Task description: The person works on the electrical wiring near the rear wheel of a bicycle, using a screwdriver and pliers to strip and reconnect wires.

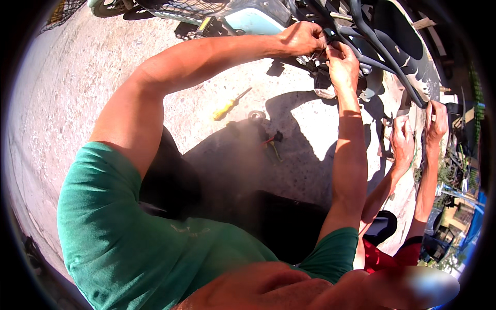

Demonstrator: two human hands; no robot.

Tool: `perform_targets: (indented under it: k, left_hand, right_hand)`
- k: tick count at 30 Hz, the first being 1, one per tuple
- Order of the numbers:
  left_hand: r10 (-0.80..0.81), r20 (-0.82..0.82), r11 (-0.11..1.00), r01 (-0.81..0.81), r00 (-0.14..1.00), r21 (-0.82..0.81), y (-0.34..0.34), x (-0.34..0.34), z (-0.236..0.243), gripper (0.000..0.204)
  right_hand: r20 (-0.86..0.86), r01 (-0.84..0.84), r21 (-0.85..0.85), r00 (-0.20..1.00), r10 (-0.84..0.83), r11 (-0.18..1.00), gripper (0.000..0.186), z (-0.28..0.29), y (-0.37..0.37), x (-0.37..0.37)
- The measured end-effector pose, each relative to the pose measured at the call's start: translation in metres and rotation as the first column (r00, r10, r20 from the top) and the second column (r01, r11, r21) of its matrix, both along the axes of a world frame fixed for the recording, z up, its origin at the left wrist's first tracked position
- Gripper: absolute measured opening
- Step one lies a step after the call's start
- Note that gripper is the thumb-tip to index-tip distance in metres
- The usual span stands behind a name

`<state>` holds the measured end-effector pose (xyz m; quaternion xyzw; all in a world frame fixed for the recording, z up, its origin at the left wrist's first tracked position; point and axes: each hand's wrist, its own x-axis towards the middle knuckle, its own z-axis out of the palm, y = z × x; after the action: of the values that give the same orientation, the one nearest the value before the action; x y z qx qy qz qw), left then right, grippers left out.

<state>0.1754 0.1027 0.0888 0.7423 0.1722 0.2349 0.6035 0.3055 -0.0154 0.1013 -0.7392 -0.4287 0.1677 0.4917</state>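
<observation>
Both my hands meet at the dark underparts of a scooter-like vehicle with black tubes (pixel 373 39). The fingers of my left hand (pixel 304 39) are pinched together, and whatever lies between them is too small to make out. Just to its right, my right hand (pixel 342 63) is also closed, its fingertips close to the left ones and what they grip hidden. Below my hands, metal parts (pixel 324 85) of the vehicle show in part. A light-blue panel (pixel 254 21) of the vehicle lies left of and beyond my left hand.
On the concrete lie a yellow-handled screwdriver (pixel 224 109), a small ring-shaped item (pixel 256 115) and short wires with a black end (pixel 274 140). At the right, a co-worker's hands (pixel 403 138) are near a black tube. A wheel (pixel 107 7) stands at the far left.
</observation>
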Motion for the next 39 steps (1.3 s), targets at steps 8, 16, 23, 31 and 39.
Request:
perform_targets:
  k: [8, 16, 23, 31, 39]
  left_hand:
    - [0.085, -0.029, 0.763, -0.046, 0.996, 0.645, 0.009, -0.005, 0.001, 0.02]
    - [0.113, -0.01, 0.902, -0.099, 0.994, 0.419, 0.007, -0.012, 0.009, 0.021]
    - [0.002, 0.01, 1.0, -0.002, 1.0, -0.001, -0.005, -0.008, 0.013, 0.014]
    - [-0.007, -0.071, 0.978, 0.022, 0.997, 0.208, -0.001, -0.012, 0.004, 0.02]
    - [-0.094, -0.045, 0.961, 0.102, 0.995, 0.256, 0.005, -0.009, -0.004, 0.023]
  right_hand:
    - [-0.565, -0.136, 0.026, 0.815, 0.127, 0.99, 0.022, 0.011, -0.005, 0.018]
    - [-0.538, -0.115, 0.01, 0.837, 0.102, 0.993, 0.023, 0.006, -0.01, 0.009]
    - [0.099, -0.138, -0.026, 0.985, 0.14, 0.99, 0.017, -0.015, -0.006, -0.014]
    - [-0.547, -0.146, 0.067, 0.822, 0.159, 0.987, 0.023, -0.012, -0.016, -0.011]
    - [-0.468, -0.058, 0.112, 0.878, 0.104, 0.992, 0.013, -0.012, -0.004, -0.012]
